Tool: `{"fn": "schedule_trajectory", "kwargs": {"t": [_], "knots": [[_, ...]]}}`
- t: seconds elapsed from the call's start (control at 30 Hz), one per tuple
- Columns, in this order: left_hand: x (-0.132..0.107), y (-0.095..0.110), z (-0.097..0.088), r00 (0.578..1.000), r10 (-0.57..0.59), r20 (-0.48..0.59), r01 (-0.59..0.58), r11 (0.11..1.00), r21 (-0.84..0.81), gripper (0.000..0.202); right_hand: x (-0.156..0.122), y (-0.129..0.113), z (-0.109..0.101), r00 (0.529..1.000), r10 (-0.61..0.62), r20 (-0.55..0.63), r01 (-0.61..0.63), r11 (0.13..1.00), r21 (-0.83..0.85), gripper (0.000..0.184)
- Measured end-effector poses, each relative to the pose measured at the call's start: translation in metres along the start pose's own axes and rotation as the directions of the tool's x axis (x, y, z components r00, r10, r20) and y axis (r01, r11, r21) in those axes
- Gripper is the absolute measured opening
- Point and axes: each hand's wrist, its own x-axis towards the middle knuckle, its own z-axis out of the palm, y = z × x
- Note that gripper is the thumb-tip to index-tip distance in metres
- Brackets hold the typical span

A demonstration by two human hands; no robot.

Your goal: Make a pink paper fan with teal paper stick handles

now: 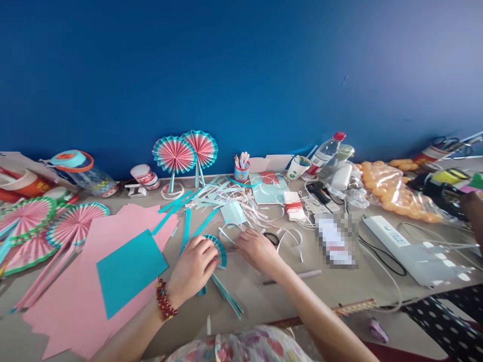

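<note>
My left hand (194,266), with a red bead bracelet on the wrist, is closed on a small pleated teal paper fan (221,250) whose stick runs down toward me. My right hand (256,249) lies just right of the fan, fingers curled over thin white paper strips (230,236) on the table; what it pinches is hidden. A teal paper sheet (130,271) lies on pink paper sheets (94,281) to the left of my left hand.
Finished pink-and-teal fans lie at far left (45,226) and stand by the blue wall (184,153). Paper scraps, a pen cup (241,171), a glue gun (319,191), a water bottle (324,153), a power strip (388,236) and bagged oranges (392,191) crowd the table. Another person's hand shows at the right edge (473,208).
</note>
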Motion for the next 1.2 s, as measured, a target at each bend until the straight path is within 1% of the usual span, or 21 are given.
{"fn": "schedule_trajectory", "kwargs": {"t": [0.07, 0.17, 0.23, 0.3, 0.37, 0.4, 0.43, 0.47, 0.5, 0.53, 0.57, 0.67, 0.73, 0.83, 0.87, 0.93, 1.0, 1.1, 1.2], "knots": [[0.012, 0.000, -0.003, 0.999, 0.039, -0.029, -0.039, 0.999, -0.011, 0.013, 0.002, 0.005, -0.007, 1.000, -0.014, -0.004, 0.014, 0.999, 0.048, 0.015], [0.036, -0.003, -0.008, 0.985, 0.164, -0.050, -0.165, 0.986, -0.006, 0.024, 0.001, 0.017, -0.026, 0.996, -0.079, -0.040, 0.085, 0.980, 0.179, 0.016], [0.050, -0.004, -0.009, 0.974, 0.220, -0.051, -0.222, 0.974, -0.047, 0.022, 0.000, 0.023, -0.038, 0.992, -0.111, -0.064, 0.123, 0.961, 0.248, 0.016], [0.061, -0.003, -0.009, 0.974, 0.219, -0.067, -0.226, 0.966, -0.128, 0.019, -0.001, 0.026, -0.045, 0.987, -0.104, -0.120, 0.136, 0.943, 0.303, 0.016], [0.068, 0.000, -0.007, 0.981, 0.161, -0.107, -0.181, 0.959, -0.219, 0.016, -0.002, 0.024, -0.044, 0.971, -0.024, -0.237, 0.113, 0.922, 0.370, 0.017], [0.070, 0.002, -0.006, 0.983, 0.122, -0.137, -0.154, 0.954, -0.257, 0.015, -0.002, 0.022, -0.041, 0.947, 0.052, -0.317, 0.091, 0.904, 0.419, 0.018], [0.071, 0.003, -0.005, 0.982, 0.084, -0.171, -0.131, 0.950, -0.284, 0.014, -0.002, 0.018, -0.037, 0.908, 0.144, -0.393, 0.067, 0.877, 0.476, 0.020], [0.071, 0.005, -0.003, 0.977, 0.054, -0.206, -0.115, 0.947, -0.300, 0.015, -0.001, 0.014, -0.032, 0.859, 0.240, -0.453, 0.052, 0.839, 0.542, 0.020], [0.071, 0.006, -0.002, 0.971, 0.034, -0.235, -0.107, 0.947, -0.304, 0.016, -0.001, 0.010, -0.027, 0.811, 0.319, -0.491, 0.051, 0.797, 0.602, 0.018], [0.071, 0.007, -0.001, 0.966, 0.022, -0.259, -0.102, 0.949, -0.300, 0.016, 0.000, 0.005, -0.022, 0.781, 0.370, -0.503, 0.055, 0.761, 0.646, 0.016], [0.071, 0.008, 0.001, 0.961, 0.015, -0.275, -0.098, 0.952, -0.291, 0.017, 0.000, 0.000, -0.019, 0.764, 0.398, -0.508, 0.064, 0.736, 0.674, 0.013], [0.071, 0.010, 0.003, 0.957, 0.013, -0.288, -0.095, 0.957, -0.273, 0.014, 0.002, -0.011, -0.013, 0.751, 0.417, -0.512, 0.067, 0.724, 0.687, 0.008], [0.071, 0.012, 0.005, 0.954, 0.026, -0.299, -0.108, 0.959, -0.263, 0.012, 0.004, -0.015, -0.011, 0.733, 0.456, -0.504, 0.048, 0.704, 0.708, 0.009], [0.071, 0.014, 0.005, 0.942, 0.043, -0.332, -0.132, 0.959, -0.250, 0.010, 0.006, -0.016, -0.009, 0.707, 0.535, -0.463, 0.040, 0.622, 0.782, 0.014], [0.070, 0.015, 0.005, 0.939, 0.045, -0.340, -0.136, 0.959, -0.249, 0.010, 0.007, -0.016, -0.008, 0.706, 0.550, -0.446, 0.045, 0.593, 0.804, 0.014], [0.070, 0.016, 0.004, 0.937, 0.048, -0.345, -0.140, 0.959, -0.248, 0.010, 0.008, -0.014, -0.009, 0.723, 0.555, -0.410, 0.049, 0.551, 0.833, 0.012], [0.069, 0.016, 0.003, 0.937, 0.054, -0.345, -0.143, 0.960, -0.239, 0.009, 0.008, -0.011, -0.012, 0.744, 0.543, -0.389, 0.053, 0.532, 0.845, 0.008], [0.067, 0.016, 0.002, 0.938, 0.042, -0.343, -0.129, 0.964, -0.233, 0.009, 0.007, -0.010, -0.017, 0.768, 0.509, -0.389, 0.055, 0.552, 0.832, 0.006], [0.066, 0.015, 0.001, 0.940, 0.010, -0.340, -0.099, 0.965, -0.243, 0.010, 0.005, -0.012, -0.018, 0.768, 0.506, -0.393, 0.040, 0.574, 0.818, 0.008]]}}
